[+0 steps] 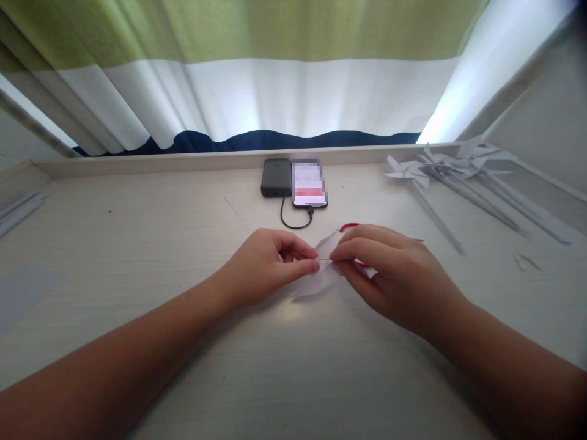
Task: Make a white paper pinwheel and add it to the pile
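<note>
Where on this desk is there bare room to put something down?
Bare desk lies between the left hand and the paper strips at the left edge; more lies near, between both forearms. Crowded: far right, with paper pinwheels, and the middle back by the power bank and phone.

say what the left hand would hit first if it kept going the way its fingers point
The left hand points right, toward the right hand. Its fingertips already pinch a thin stick at the folded white paper, so it would probably meet the right hand's fingertips first.
</note>
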{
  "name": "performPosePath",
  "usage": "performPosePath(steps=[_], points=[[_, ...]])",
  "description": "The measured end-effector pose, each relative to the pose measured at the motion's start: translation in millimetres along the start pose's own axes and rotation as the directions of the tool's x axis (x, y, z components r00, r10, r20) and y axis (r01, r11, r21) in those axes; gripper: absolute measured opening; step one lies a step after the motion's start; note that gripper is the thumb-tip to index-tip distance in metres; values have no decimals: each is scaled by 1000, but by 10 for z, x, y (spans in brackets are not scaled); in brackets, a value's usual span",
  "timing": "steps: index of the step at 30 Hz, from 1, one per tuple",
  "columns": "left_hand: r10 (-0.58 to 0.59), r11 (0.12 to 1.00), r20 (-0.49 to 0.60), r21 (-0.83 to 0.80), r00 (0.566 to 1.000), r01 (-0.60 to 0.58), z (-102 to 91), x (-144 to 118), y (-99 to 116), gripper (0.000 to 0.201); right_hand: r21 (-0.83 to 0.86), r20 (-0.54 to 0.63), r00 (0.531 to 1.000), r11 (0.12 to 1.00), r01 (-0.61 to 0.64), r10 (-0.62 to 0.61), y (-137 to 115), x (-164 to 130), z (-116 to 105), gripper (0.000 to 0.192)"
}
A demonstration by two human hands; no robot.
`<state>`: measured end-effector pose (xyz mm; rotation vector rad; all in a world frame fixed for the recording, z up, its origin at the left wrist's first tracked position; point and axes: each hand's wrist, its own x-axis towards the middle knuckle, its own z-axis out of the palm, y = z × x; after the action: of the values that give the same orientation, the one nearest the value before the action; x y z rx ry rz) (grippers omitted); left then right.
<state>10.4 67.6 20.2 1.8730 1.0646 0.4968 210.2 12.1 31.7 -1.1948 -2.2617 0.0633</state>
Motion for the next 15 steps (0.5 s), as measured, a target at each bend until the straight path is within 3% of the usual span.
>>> performPosePath(steps=[15], points=[[50,998,-37,50,998,-48,8,-39,67,24,-32,7,1000,999,-9,9,-26,-4,-14,13]])
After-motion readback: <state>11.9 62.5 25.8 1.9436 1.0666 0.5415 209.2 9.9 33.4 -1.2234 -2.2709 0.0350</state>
